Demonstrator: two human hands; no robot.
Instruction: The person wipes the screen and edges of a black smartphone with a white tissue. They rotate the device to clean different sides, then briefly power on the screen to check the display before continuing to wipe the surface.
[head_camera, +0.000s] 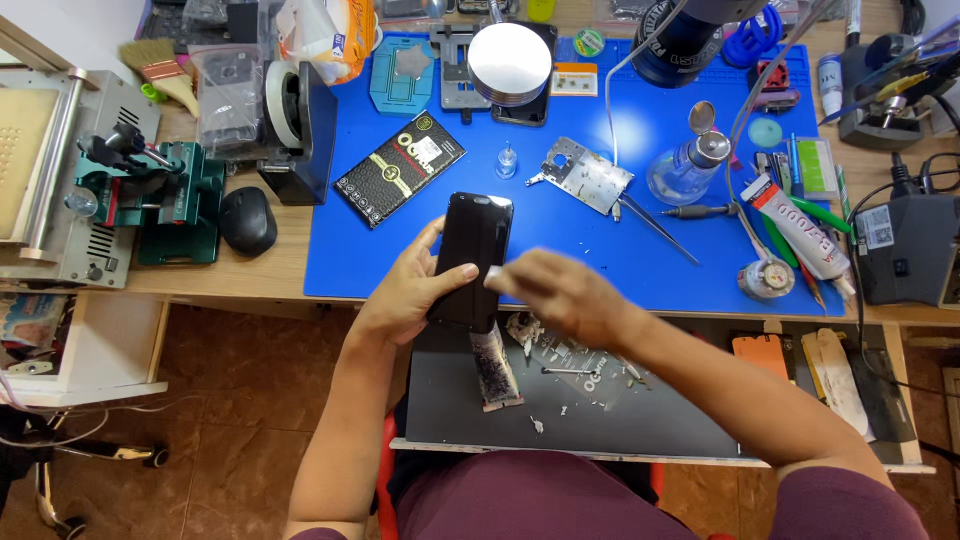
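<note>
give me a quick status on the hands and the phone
Left hand grips black phone over blue mat. Right hand presses white wipe on it. Nothing in the way.

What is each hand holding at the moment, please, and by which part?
The left hand grips the black phone by its lower long edges. The right hand pinches a small white wipe against the phone's lower face.

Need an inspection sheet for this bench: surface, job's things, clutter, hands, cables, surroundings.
Surface: blue mat on wooden desk.
Job's things: black phone; small white piece at its edge.
Clutter: black packet, metal plate, glass bottle, glue tube, mouse.
Hands: left hand holds the phone; right hand blurred, grip on the white piece.
Cables: black leads at right.
Surroundings: tiled floor, pull-out tray with scraps.
</note>
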